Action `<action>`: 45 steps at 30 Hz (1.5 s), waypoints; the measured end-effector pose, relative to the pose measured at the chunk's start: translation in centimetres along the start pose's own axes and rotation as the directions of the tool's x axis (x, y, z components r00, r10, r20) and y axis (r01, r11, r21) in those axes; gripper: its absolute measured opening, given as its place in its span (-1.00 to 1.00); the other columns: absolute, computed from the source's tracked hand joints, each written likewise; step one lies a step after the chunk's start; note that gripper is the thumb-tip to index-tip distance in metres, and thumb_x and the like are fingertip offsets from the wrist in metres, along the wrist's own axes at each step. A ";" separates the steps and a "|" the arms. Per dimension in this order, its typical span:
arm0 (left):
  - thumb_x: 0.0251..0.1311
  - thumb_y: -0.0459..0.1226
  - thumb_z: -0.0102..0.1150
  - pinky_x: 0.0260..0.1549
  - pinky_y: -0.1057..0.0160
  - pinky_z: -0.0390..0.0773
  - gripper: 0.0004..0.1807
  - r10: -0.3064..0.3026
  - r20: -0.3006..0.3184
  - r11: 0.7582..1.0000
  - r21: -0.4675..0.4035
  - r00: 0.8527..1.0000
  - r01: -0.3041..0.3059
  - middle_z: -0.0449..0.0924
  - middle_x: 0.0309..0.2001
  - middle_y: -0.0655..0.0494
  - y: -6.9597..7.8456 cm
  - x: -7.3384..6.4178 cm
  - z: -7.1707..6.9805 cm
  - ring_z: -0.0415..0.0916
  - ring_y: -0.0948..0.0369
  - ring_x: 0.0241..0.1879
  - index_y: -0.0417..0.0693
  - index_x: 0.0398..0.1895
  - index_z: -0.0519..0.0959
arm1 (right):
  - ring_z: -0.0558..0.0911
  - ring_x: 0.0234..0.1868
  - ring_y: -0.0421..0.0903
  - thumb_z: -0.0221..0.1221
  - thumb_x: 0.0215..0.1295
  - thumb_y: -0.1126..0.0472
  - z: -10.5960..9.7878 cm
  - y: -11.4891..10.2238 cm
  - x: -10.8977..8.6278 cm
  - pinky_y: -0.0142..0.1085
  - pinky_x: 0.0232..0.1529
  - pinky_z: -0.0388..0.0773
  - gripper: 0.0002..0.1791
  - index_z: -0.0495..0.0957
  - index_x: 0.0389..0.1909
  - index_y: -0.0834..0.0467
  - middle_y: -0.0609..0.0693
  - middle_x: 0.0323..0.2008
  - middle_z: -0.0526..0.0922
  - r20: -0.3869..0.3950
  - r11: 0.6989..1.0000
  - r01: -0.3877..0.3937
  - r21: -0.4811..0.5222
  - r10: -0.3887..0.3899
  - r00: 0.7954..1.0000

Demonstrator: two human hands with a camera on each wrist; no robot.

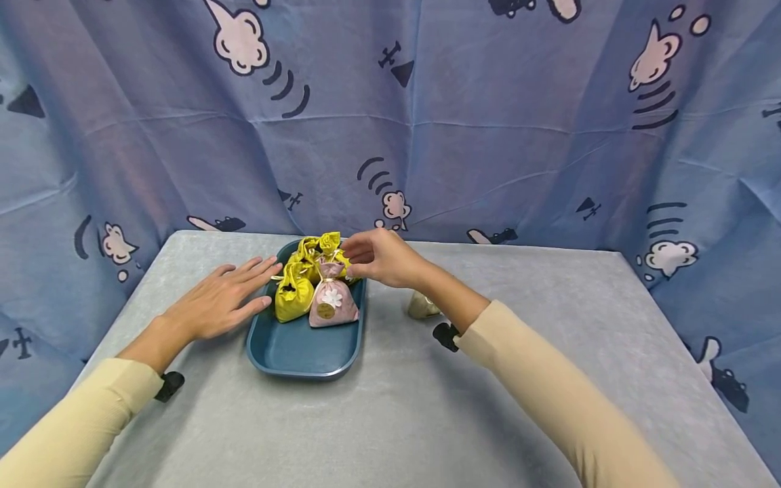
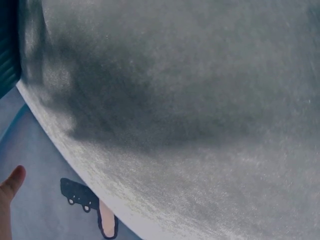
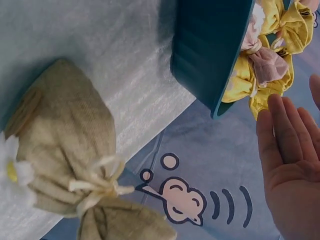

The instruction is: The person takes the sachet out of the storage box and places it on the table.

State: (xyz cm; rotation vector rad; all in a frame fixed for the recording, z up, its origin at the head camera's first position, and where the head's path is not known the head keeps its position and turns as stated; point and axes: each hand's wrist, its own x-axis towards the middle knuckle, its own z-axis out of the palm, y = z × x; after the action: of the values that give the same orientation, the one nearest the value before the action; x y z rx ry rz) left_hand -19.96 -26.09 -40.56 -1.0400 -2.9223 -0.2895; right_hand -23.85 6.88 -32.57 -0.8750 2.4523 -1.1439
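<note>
A blue tray point(image 1: 305, 354) holds several yellow drawstring pouches point(image 1: 293, 301) at its far end, along with a pink pouch point(image 1: 332, 310) that has a white flower and a ribbon tie. My left hand point(image 1: 222, 298) reaches to the tray's left side, fingers extended close to the nearest yellow pouch; contact cannot be made out. Over the tray's right edge, my right hand point(image 1: 387, 259) hovers with fingers relaxed beside the yellow pouches. The right wrist view shows its fingers point(image 3: 286, 132) extended and holding nothing. A beige burlap pouch point(image 3: 65, 135) with a white flower lies beneath the right wrist.
The grey table point(image 1: 525, 325) carries the tray left of its middle. The beige pouch stands to the tray's right, partly hidden by the right forearm in the head view. A blue patterned curtain point(image 1: 464, 149) hangs behind the table and along its sides.
</note>
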 end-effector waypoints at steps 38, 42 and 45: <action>0.52 0.06 -0.16 0.28 -0.31 0.13 -0.32 -0.019 0.018 1.000 -0.003 1.000 0.019 0.04 0.56 -0.03 -0.1 0.0 0.1 0.01 -0.10 0.51 0.00 0.58 0.11 | 0.64 0.14 -0.02 0.27 0.33 0.34 2.9 -0.1 3.4 -0.31 0.13 0.52 -0.59 0.55 0.19 0.28 0.12 0.13 0.65 0.060 0.985 -0.051 -0.167 0.062 0.996; 0.52 0.06 -0.17 0.28 -0.31 0.14 -0.32 -0.015 0.014 1.000 -0.002 1.000 0.015 0.05 0.56 -0.03 -0.1 0.0 0.1 0.01 -0.11 0.51 0.00 0.58 0.11 | 0.65 0.12 -0.03 0.27 0.33 0.35 3.1 -0.2 3.5 -0.29 0.13 0.52 -0.63 0.58 0.15 0.28 0.12 0.09 0.68 0.051 0.984 -0.059 -0.167 0.068 0.996; 0.52 0.06 -0.16 0.28 -0.30 0.14 -0.33 -0.010 0.009 1.000 -0.004 1.000 0.011 0.05 0.55 -0.03 -0.1 0.0 0.2 0.02 -0.11 0.51 0.00 0.58 0.12 | 0.67 0.07 -0.05 0.27 0.32 0.34 3.3 -0.1 3.5 -0.31 0.08 0.54 -0.68 0.61 0.09 0.27 0.10 0.04 0.70 0.033 0.985 -0.054 -0.166 0.060 0.998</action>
State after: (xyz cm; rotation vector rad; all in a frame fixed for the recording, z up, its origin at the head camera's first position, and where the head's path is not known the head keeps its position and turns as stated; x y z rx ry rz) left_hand -20.01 -26.15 -40.73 -1.0296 -2.9375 -0.2918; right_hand -24.89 2.60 -34.68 -0.8578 2.5512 -0.9071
